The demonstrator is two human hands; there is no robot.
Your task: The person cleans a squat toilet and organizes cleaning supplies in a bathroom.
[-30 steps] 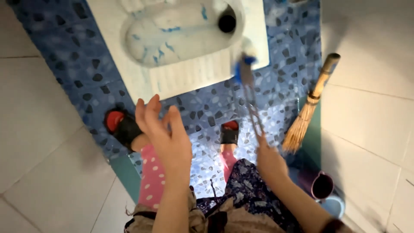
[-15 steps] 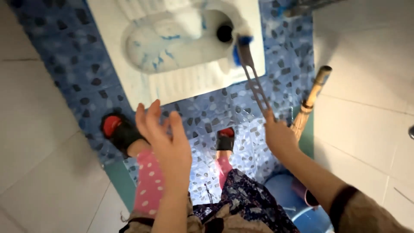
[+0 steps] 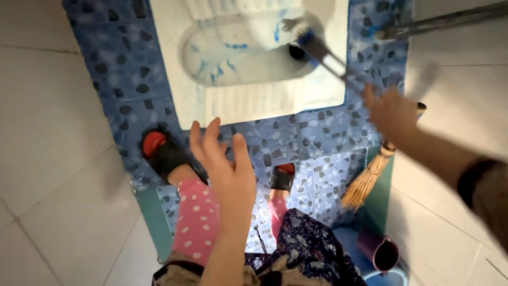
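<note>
Toilet brush (image 3: 317, 48) in squat pan (image 3: 254, 100), R hand (image 3: 389, 111)

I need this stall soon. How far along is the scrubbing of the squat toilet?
Done, it seems: blue cleaner streaks the white squat pan, so liquid is already applied. In hand: the right hand holds a long brush with its head at the drain hole; the left hand hovers empty. Left: streaks remain unspread across the bowl, no rinsing shows, and the broom leans unused.
</note>
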